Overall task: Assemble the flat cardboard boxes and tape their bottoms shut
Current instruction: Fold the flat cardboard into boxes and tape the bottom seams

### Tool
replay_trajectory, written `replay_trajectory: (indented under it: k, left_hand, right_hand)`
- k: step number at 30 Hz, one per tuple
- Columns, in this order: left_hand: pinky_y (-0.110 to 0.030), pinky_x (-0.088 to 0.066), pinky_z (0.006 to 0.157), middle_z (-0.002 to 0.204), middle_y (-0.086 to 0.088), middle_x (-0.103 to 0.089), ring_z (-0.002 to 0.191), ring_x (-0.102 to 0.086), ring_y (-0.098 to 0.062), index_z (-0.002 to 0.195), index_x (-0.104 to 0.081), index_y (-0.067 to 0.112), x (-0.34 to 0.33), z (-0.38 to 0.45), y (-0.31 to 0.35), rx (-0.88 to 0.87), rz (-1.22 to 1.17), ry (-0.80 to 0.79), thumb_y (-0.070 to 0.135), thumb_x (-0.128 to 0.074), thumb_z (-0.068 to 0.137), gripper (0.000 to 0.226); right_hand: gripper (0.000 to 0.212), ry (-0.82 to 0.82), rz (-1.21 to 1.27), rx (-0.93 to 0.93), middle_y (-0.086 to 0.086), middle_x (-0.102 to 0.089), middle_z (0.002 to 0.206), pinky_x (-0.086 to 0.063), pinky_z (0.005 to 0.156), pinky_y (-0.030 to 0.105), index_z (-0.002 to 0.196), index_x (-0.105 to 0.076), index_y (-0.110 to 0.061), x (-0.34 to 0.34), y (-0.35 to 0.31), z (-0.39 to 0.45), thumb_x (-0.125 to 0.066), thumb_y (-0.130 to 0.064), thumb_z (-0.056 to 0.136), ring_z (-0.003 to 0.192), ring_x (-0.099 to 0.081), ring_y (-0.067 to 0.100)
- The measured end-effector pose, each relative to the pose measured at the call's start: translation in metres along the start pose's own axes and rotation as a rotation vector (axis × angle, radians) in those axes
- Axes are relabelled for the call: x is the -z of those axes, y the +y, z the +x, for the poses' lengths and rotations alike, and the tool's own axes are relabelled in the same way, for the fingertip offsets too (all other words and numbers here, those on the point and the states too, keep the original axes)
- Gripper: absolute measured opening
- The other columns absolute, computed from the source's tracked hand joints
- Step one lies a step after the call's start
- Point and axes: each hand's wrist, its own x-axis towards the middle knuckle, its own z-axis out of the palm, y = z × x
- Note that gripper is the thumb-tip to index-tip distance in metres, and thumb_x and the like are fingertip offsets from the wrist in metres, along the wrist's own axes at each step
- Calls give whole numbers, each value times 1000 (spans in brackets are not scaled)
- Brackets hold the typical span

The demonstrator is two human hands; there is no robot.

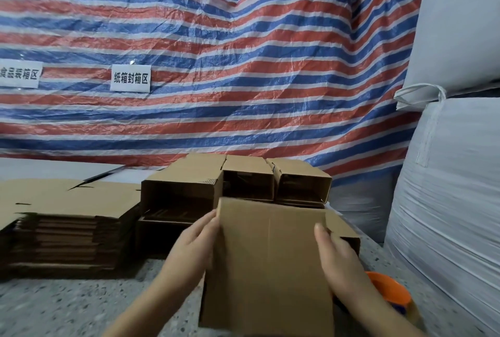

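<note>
At the lower centre of the frame both hands hold a cardboard box [270, 263] upright over the speckled stone bench [67, 307]. The left hand [193, 242] lies against the box's left edge with its fingers fairly straight, fingertips touching the upper corner; the right hand [335, 258] grips the right side, thumb on the front panel and the other fingers out of sight behind it. The box shows a plain brown front panel with a faint vertical crease down the middle, and a side panel or flap juts out to its right. It is probably light and fairly stiff across the panels but will give easily along the scored folds, so the edges and corners are the sound places to take hold; pressing the middle of a panel could dent it. The matte surface should offer good grip. Just behind it, in the middle of the frame, assembled boxes [235, 182] lie on their sides with their dark openings facing the camera. At the left a stack of flat boxes [67, 225] shows corrugated layered edges. At the lower right an orange tape dispenser [389, 290] is partly hidden behind the right forearm. A crinkled red, white and blue striped tarp [216, 52] with two paper signs fills the background, and large white woven sacks [446, 201] rise at the right.
</note>
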Motion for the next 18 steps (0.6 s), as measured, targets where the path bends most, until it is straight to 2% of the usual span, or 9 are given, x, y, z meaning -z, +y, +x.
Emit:
replay_trajectory:
  k: [2, 4, 6, 9, 12, 14, 17, 18]
  left_hand:
    - [-17, -40, 64, 81, 28, -68, 83, -61, 7, 85, -63, 44, 6, 12, 10, 99, 43, 38, 49, -49, 98, 20]
    - [-24, -44, 62, 81, 11, -67, 81, -64, -9, 83, -64, 30, 7, 27, 10, 230, 77, 81, 44, -53, 98, 24]
    - [-30, -50, 71, 86, -1, -66, 86, -65, -20, 94, -64, 17, 5, 36, 2, 352, 115, 65, 40, -55, 98, 25]
    - [-36, -53, 83, 101, -14, -67, 98, -65, -30, 115, -63, 0, 3, 36, -24, 509, 114, 11, 35, -57, 98, 39]
    - [-38, -53, 86, 103, -15, -68, 96, -65, -29, 120, -62, 0, 7, 28, -37, 557, 100, -8, 36, -55, 99, 42]
    - [-36, -49, 79, 98, -10, -64, 89, -61, -24, 123, -59, 2, 11, 25, -36, 563, 107, 9, 42, -50, 100, 47]
    - [-35, -44, 81, 104, -5, -58, 90, -56, -21, 134, -53, 9, 16, 15, -34, 528, 107, 51, 47, -42, 102, 51]
    - [-36, -44, 83, 109, -5, -58, 95, -55, -21, 137, -51, 12, 16, 9, -35, 499, 85, 61, 48, -41, 102, 51]
  right_hand:
    - [57, -83, -92, -169, -5, -74, 79, -42, 64, 27, 92, -69, -24, 5, -15, 13, -31, -67, 97, 82, -68, 15]
    - [48, -199, -128, -295, -3, -70, 93, -39, 68, 30, 97, -63, -26, 5, -18, 27, -32, -63, 100, 89, -63, 14]
    - [47, -277, -153, -382, 0, -67, 103, -42, 76, 32, 104, -63, -25, -1, -11, 36, -34, -62, 101, 97, -62, 19]
    - [65, -309, -245, -477, 6, -61, 130, -44, 93, 36, 137, -56, -16, -15, 7, 41, -38, -65, 98, 109, -56, 22]
    - [77, -265, -298, -485, 10, -53, 142, -44, 87, 35, 152, -38, -12, -24, 15, 38, -38, -67, 97, 108, -55, 25]
    - [78, -223, -303, -459, 9, -57, 138, -45, 90, 36, 152, -37, -11, -24, 17, 36, -33, -67, 99, 113, -57, 24]
    - [62, -163, -158, -418, 1, -64, 100, -49, 94, 37, 137, -54, -11, -17, 18, 23, -33, -59, 103, 93, -61, 17]
    - [54, -158, -76, -419, 0, -62, 98, -48, 101, 41, 134, -55, -12, -17, 19, 17, -37, -54, 104, 98, -61, 19]
